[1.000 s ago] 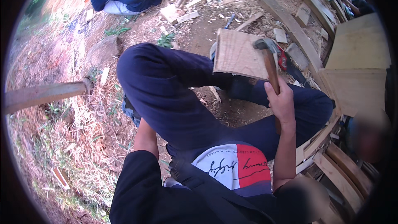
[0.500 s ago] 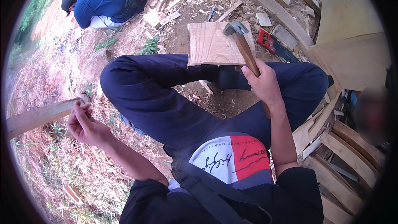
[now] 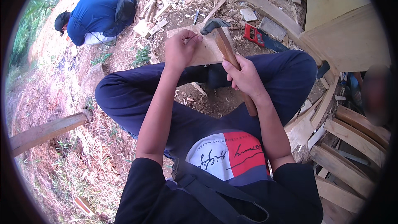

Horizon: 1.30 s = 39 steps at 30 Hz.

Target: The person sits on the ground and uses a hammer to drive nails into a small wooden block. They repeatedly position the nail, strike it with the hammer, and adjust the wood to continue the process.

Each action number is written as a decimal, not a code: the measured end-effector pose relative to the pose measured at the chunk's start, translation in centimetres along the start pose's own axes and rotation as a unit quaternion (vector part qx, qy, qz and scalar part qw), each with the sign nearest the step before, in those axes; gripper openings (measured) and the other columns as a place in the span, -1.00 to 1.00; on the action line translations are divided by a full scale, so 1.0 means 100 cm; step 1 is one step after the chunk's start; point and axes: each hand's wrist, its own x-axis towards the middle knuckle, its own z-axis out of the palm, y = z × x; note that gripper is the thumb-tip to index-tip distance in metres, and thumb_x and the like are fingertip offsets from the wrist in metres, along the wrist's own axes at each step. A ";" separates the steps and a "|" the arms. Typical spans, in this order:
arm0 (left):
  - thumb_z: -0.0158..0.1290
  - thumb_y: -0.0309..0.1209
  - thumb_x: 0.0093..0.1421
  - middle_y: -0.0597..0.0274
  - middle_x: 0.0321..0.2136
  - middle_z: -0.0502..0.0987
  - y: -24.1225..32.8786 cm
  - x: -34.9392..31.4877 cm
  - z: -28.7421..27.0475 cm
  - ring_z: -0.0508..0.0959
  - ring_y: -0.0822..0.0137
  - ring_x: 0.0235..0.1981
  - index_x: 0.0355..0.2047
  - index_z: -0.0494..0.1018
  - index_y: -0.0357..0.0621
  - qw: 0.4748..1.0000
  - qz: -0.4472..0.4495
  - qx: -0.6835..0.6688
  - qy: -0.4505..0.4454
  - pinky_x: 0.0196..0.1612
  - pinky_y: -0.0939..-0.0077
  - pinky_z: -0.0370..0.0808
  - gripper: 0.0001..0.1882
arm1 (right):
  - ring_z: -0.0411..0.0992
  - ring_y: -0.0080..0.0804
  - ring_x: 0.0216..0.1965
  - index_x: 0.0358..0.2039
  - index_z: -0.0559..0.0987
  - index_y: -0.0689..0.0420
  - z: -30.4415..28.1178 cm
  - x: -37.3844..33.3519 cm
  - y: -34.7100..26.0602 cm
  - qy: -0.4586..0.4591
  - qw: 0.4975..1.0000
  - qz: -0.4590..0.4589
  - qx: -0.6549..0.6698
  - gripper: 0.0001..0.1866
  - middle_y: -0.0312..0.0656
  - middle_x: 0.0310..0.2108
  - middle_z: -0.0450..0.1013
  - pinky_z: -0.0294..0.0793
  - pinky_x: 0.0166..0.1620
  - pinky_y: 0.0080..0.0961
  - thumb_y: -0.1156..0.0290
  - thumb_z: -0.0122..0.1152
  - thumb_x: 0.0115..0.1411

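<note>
My right hand (image 3: 245, 74) is wrapped round the wooden handle of a claw hammer (image 3: 226, 49), whose grey head is up over a flat wooden board (image 3: 207, 54). The board lies just beyond my crossed legs. Above its left part, my left hand (image 3: 180, 50) is closed in a pinch, thumb and forefinger together close to the hammer head. Whatever sits between those fingertips, if anything, is too small to make out. A small dark spot shows on the board below the hammer head.
A red-handled handsaw (image 3: 253, 35) lies right of the board. Curved planks (image 3: 352, 141) are stacked at my right, beneath plywood panels (image 3: 344, 45). A wooden beam (image 3: 49, 132) juts in from the left. Another person (image 3: 97, 18) crouches at far left among wood scraps.
My left hand has come from beside the beam at the left to over the board, still pinched. The right hand keeps its hold on the hammer. The whole view has shifted slightly.
</note>
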 end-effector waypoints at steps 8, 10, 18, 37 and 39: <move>0.28 -0.32 0.04 0.08 -0.47 0.59 -0.010 0.005 0.021 0.58 0.11 -0.40 -0.46 0.59 -0.17 0.990 0.110 0.051 0.068 -0.28 0.29 0.48 -0.82 | 0.34 -0.68 -0.71 -0.21 0.49 0.21 -0.002 -0.001 -0.001 -0.004 1.000 0.008 0.011 -0.69 -0.33 -0.63 0.39 0.35 -0.64 -0.65 0.19 0.15 0.29; 0.28 -0.33 0.02 0.10 -0.45 0.59 -0.010 0.005 0.023 0.57 0.09 -0.36 -0.47 0.58 -0.16 0.985 0.134 0.070 0.082 -0.26 0.27 0.47 -0.83 | 0.33 -0.68 -0.71 -0.21 0.49 0.21 0.000 -0.002 -0.001 -0.002 1.000 0.006 0.010 -0.70 -0.33 -0.63 0.39 0.35 -0.64 -0.65 0.19 0.14 0.29; 0.29 -0.38 0.00 0.16 -0.45 0.61 -0.018 0.006 0.027 0.57 0.12 -0.35 -0.50 0.59 -0.20 0.968 0.227 0.034 0.099 -0.24 0.29 0.49 -0.84 | 0.34 -0.67 -0.70 -0.21 0.49 0.21 -0.002 -0.001 0.003 -0.002 1.000 0.007 0.017 -0.70 -0.32 -0.62 0.40 0.36 -0.63 -0.64 0.19 0.15 0.28; 0.28 -0.40 0.01 0.11 -0.53 0.58 -0.017 0.004 0.027 0.58 0.16 -0.46 -0.49 0.61 -0.23 0.974 0.208 0.019 0.090 -0.33 0.36 0.48 -0.85 | 0.34 -0.68 -0.70 -0.15 0.49 0.20 0.003 -0.004 0.009 0.009 1.000 -0.012 0.015 -0.67 -0.33 -0.62 0.41 0.34 -0.64 -0.65 0.16 0.13 0.30; 0.28 -0.39 0.00 0.12 -0.52 0.58 -0.019 0.006 0.026 0.58 0.14 -0.42 -0.49 0.61 -0.22 0.971 0.218 0.049 0.079 -0.29 0.32 0.48 -0.85 | 0.35 -0.68 -0.70 -0.19 0.48 0.20 0.004 -0.004 0.010 0.018 1.000 -0.021 0.009 -0.67 -0.33 -0.62 0.42 0.34 -0.64 -0.65 0.15 0.10 0.32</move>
